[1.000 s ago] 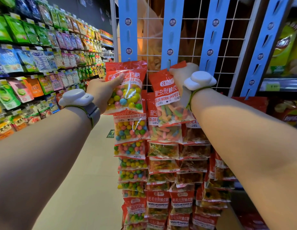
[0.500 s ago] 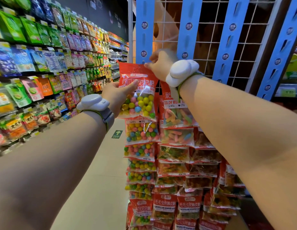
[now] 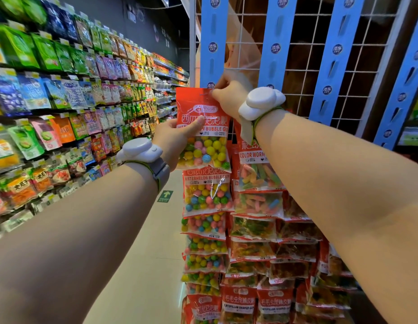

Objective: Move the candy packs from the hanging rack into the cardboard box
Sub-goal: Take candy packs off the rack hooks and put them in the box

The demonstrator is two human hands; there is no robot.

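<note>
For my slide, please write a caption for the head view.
Left hand holds a bubble gum pack while right hand pinches its top at the rack.

**Both arms up, both hands gripping**

I have both arms stretched forward and raised, a white band on each wrist. My left hand (image 3: 177, 139) grips the pack (image 3: 203, 129) with thumb across its front. My right hand (image 3: 229, 97) pinches its top edge.

light: bright, even, few shadows | blur: left shelves (image 3: 63, 101) (soft) | edges: wide-angle bending
</note>
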